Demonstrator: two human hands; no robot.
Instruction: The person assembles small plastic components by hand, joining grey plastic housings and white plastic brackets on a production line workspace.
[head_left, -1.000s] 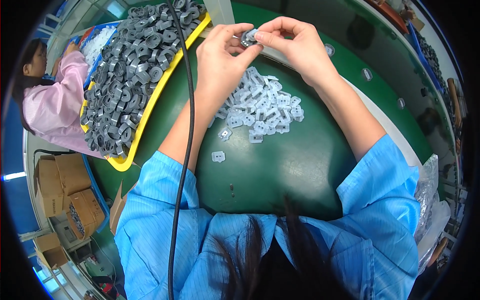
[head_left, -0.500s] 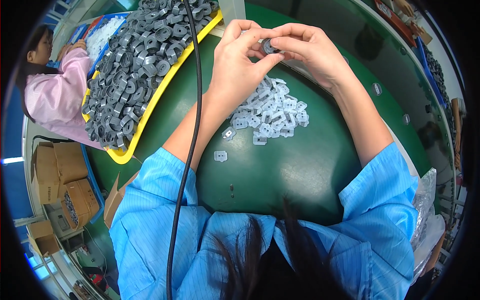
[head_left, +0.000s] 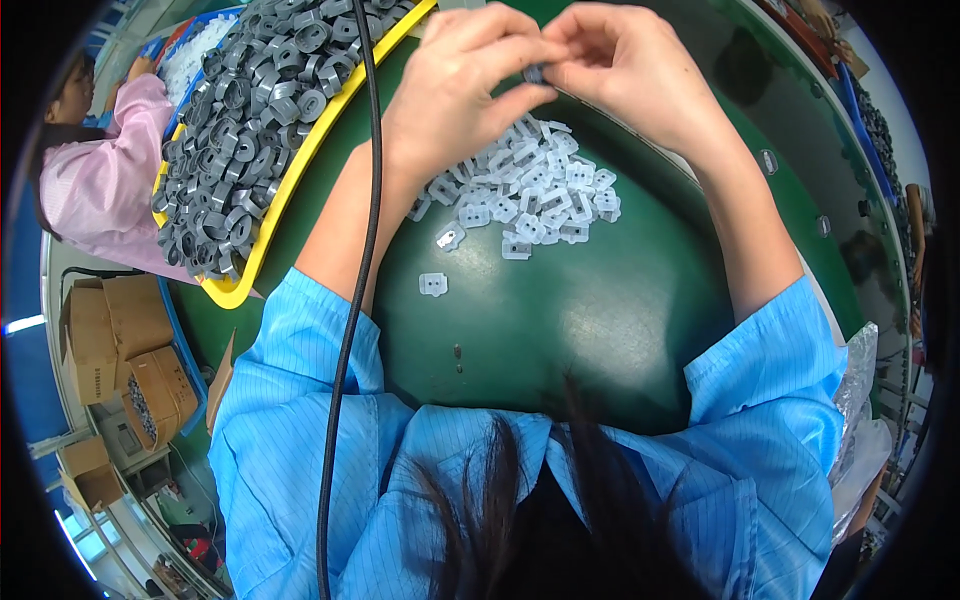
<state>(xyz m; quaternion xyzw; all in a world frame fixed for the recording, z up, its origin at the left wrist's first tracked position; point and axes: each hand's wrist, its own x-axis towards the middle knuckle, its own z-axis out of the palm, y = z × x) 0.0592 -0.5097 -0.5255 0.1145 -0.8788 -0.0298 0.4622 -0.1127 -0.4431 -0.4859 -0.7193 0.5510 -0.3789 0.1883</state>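
Note:
My left hand [head_left: 455, 85] pinches a small dark grey plastic part [head_left: 534, 74] between thumb and fingers, over the far side of the table. Closed against the same part is my right hand [head_left: 640, 80], its fingertips meeting the left ones; the fingers cover most of the part. Just below my hands lies a heap of translucent white plastic pieces [head_left: 545, 195]. Two such pieces lie apart from it, one angled [head_left: 449, 236] and one flat [head_left: 433, 284]. To the left, many grey ring-shaped parts [head_left: 235, 145] fill a yellow-rimmed tray [head_left: 290, 185].
A black cable [head_left: 352, 330] hangs down past my left forearm. Beyond the tray, a co-worker in a pink sleeve [head_left: 105, 165] sits near a bin of white pieces [head_left: 195, 60]. Cardboard boxes [head_left: 115, 335] stand at lower left; clear plastic wrapping [head_left: 858, 410] is beside my right elbow.
Both hands have shifted a little farther away, and the grey part has turned and is more hidden by my fingers. The whole view has tilted slightly.

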